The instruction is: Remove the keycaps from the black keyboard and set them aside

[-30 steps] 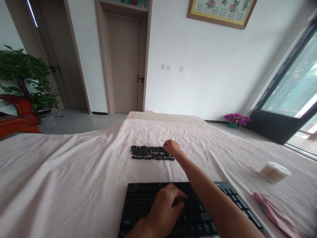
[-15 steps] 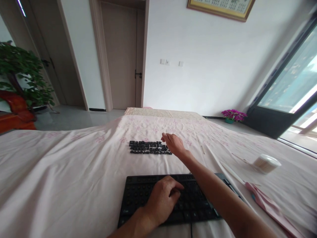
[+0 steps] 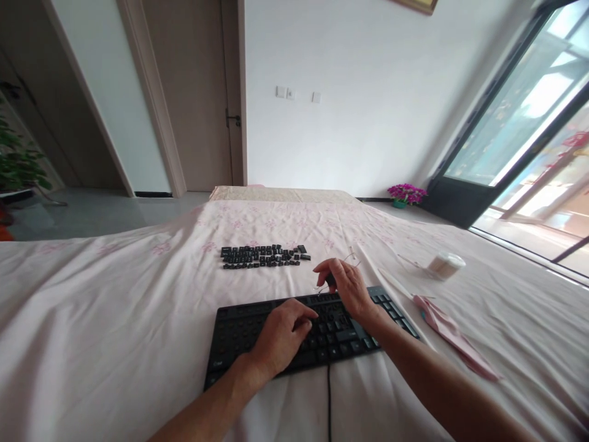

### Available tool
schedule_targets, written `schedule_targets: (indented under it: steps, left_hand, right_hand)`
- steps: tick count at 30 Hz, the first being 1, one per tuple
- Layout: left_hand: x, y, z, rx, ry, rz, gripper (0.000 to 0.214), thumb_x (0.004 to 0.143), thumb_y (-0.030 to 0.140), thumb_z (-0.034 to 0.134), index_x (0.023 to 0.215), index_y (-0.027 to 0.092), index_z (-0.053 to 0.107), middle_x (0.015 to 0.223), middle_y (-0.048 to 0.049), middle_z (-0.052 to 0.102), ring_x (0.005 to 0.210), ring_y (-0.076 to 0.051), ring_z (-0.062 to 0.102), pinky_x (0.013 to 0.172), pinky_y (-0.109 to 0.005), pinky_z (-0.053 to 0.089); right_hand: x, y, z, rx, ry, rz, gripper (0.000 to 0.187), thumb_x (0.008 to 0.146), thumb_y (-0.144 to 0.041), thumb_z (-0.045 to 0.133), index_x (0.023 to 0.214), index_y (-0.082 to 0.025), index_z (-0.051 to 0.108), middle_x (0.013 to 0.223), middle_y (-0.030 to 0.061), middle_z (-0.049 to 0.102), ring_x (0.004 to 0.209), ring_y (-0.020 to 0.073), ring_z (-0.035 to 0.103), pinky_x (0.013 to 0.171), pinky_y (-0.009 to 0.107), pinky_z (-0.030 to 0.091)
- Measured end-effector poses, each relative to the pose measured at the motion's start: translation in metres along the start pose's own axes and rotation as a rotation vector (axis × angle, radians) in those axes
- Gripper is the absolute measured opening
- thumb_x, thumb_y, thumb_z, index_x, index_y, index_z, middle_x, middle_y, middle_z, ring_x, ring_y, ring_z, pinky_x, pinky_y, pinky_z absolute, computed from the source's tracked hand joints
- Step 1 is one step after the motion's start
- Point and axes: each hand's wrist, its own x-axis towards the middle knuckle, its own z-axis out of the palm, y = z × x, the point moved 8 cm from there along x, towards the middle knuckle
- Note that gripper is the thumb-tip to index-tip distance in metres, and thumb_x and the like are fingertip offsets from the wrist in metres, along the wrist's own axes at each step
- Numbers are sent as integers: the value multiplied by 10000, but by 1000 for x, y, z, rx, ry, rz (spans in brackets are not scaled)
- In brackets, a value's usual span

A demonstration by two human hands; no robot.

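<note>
A black keyboard [image 3: 338, 336] lies on the cloth, its left part stripped of keycaps down to bare stubs. My left hand [image 3: 283, 334] rests on its middle, index finger and thumb apart with nothing visible between them. Over the keyboard's back edge, my right hand [image 3: 347, 285] is closed on a wire keycap puller [image 3: 321, 290], whose thin wire shows at both sides of the fingers. Under those fingers is a small dark piece, perhaps a keycap [image 3: 330, 279]. Loose black keycaps [image 3: 253, 256] lie in rows beyond the keyboard.
A clear round tub of cotton swabs [image 3: 446, 266] stands at the right. Nearer lies a pink cloth [image 3: 453, 337]. The keyboard's cable [image 3: 329, 399] runs toward me over the pale floral tablecloth [image 3: 115, 331].
My right hand has come back from beside the keycap rows to above the keyboard's back edge. My left hand stays on the keyboard. The view has shifted right.
</note>
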Motion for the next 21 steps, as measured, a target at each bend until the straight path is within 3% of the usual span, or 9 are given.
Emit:
schedule_targets:
  steps: [4, 9, 15, 17, 21]
  left_hand:
    - [0, 1, 0, 13, -5, 12, 261, 785, 100, 503, 942, 213, 677, 940, -18, 656, 847, -150, 608, 802, -277, 482]
    - [0, 4, 2, 27, -24, 36, 251, 776, 100, 528, 946, 213, 675, 947, -17, 643, 838, -145, 609, 795, -266, 481]
    - [-4, 17, 11, 130, -129, 115, 252, 758, 167, 617, 999, 232, 653, 997, -17, 632, 937, -175, 586, 851, -282, 456]
    - [-7, 21, 17, 207, -195, 174, 343, 728, 273, 688, 1066, 253, 635, 1047, -23, 628, 995, -205, 560, 901, -320, 432]
    - [-14, 24, 29, 397, -299, 274, 707, 541, 502, 795, 1180, 293, 576, 1182, -43, 566, 1052, -268, 500, 946, -405, 395]
  right_hand:
    - [-19, 10, -18, 50, 34, 64, 570, 923, -574, 263, 833, -181, 666, 599, 27, 649, 488, 125, 509, 465, 217, 411]
    - [-39, 32, -18, 75, 48, 128, 605, 917, -603, 239, 824, -186, 668, 587, 24, 641, 479, 131, 505, 488, 236, 419]
    - [-39, 55, -32, 137, 172, 134, 672, 892, -658, 184, 833, -193, 665, 618, 37, 648, 530, 147, 538, 502, 248, 418]
    - [-36, 66, -42, 180, 225, 157, 692, 877, -681, 180, 844, -185, 662, 629, 45, 650, 532, 149, 537, 485, 248, 403]
    - [-34, 86, -58, 192, 307, 199, 718, 853, -711, 190, 843, -173, 666, 637, 50, 649, 537, 152, 539, 482, 247, 394]
